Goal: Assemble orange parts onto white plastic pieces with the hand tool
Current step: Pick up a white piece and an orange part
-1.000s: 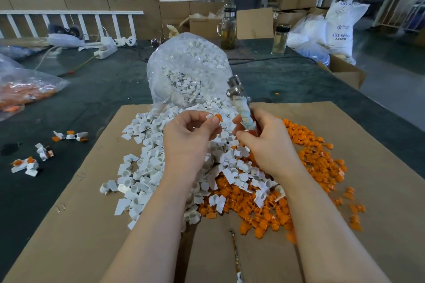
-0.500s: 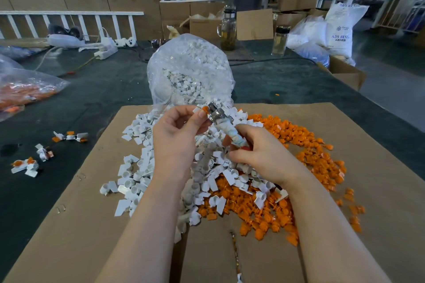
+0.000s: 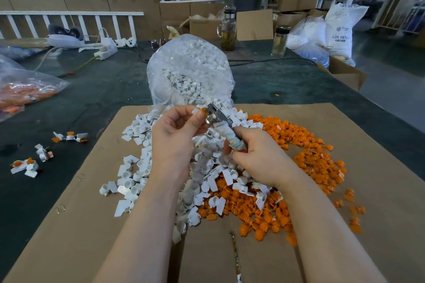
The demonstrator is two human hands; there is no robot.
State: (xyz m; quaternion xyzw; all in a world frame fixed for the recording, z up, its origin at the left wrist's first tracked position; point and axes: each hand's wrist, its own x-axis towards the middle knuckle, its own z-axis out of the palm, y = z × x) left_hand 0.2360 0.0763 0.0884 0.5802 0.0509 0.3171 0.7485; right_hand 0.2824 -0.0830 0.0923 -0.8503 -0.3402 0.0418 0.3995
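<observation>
Small orange plastic part [image 3: 203, 111] on white piece pinched in left hand [image 3: 175, 138] fingertips, metal-headed tape-wrapped hand tool [image 3: 224, 130] touching it, gripped by right hand [image 3: 257, 156].

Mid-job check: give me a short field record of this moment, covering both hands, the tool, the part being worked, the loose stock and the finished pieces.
left hand: pinches a white piece with an orange part at the tool's head
right hand: grips the wrapped handle
hand tool: metal head tilted up-left, against the held part
white pieces: heap spilling from clear bag onto cardboard
orange parts: heap on the right
finished pieces: few, on dark mat, left
</observation>
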